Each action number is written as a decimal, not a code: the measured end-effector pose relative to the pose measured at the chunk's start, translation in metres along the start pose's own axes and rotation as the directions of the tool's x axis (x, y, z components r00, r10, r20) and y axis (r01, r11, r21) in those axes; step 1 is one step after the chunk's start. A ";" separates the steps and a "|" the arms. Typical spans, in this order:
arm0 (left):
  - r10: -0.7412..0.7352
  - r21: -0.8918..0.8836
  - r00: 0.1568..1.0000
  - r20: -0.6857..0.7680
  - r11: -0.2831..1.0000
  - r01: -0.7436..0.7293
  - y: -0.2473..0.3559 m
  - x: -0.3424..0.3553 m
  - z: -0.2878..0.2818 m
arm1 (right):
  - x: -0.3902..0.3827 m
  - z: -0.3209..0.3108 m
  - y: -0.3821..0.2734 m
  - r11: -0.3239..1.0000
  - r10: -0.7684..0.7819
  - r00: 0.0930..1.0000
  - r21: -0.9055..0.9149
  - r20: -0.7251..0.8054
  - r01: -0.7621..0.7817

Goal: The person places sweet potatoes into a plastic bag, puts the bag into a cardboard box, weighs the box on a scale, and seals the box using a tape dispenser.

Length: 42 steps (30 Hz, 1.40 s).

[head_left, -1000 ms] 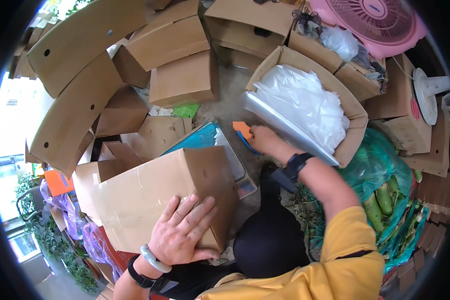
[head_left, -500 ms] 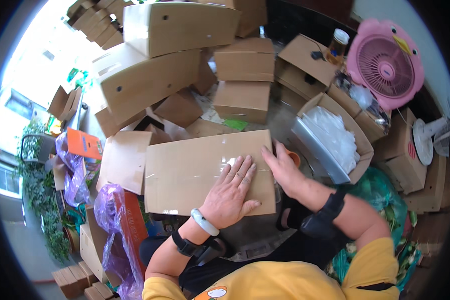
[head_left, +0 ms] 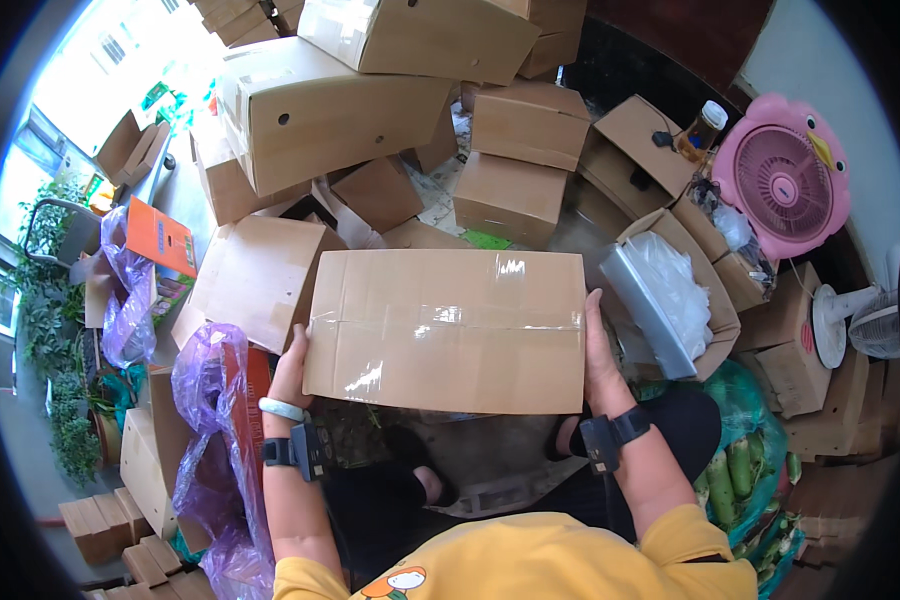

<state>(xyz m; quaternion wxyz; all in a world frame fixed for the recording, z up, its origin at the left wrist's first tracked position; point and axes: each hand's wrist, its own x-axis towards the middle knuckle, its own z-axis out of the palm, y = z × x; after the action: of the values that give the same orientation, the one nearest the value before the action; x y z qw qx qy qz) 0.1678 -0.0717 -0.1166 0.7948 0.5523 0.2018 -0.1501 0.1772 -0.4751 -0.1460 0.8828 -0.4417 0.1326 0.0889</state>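
Note:
A closed brown cardboard box (head_left: 445, 345) is held up in front of me, its wide taped face toward me. Shiny strips of clear tape run across that face. My left hand (head_left: 292, 368) is pressed to the box's left end, its fingers partly hidden behind the edge. At the opposite end, my right hand (head_left: 598, 350) grips the box's right side, the thumb along the edge and the other fingers mostly out of sight. Beyond the box's left end lies another cardboard box (head_left: 255, 265).
Large cardboard boxes (head_left: 345, 120) are stacked ahead. To the right stand an open carton lined with clear plastic (head_left: 660, 300) and a pink fan (head_left: 782, 180). Green produce in a netted bag (head_left: 740, 460) lies by my right leg; purple plastic (head_left: 210, 400) hangs at the left.
My left hand has gone from the top face to the box's left end. The right hand now holds the right end. The box sits slightly farther right in view.

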 end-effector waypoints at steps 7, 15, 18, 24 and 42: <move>0.079 0.000 0.988 -0.130 0.997 -0.080 -0.113 0.043 -0.079 | -0.001 -0.016 0.034 0.930 0.259 0.949 -0.220 -0.181 -0.296; 0.222 -0.405 0.688 -0.691 0.669 -0.623 -0.145 0.004 0.056 | 0.037 -0.022 -0.005 0.968 -0.186 0.971 -0.198 -0.153 0.154; 0.302 -0.319 0.654 -0.694 0.685 -0.655 -0.115 -0.009 0.081 | 0.034 0.005 -0.044 0.965 -0.181 0.976 -0.171 0.122 0.201; 0.329 -0.478 0.757 -0.565 0.617 -0.625 -0.074 0.032 0.098 | -0.002 -0.001 -0.052 0.768 -0.232 0.973 -0.613 0.001 0.184; 0.422 -0.145 0.872 -0.247 0.874 -0.464 -0.140 0.006 0.173 | 0.133 0.049 -0.127 0.648 0.404 0.815 -0.759 0.416 0.065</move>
<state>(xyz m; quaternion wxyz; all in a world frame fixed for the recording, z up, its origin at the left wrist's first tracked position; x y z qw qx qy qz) 0.1357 -0.2825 -0.1806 0.8338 0.5138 0.1652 0.1165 0.3456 -0.5060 -0.0638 0.6095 -0.7015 -0.1329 0.3447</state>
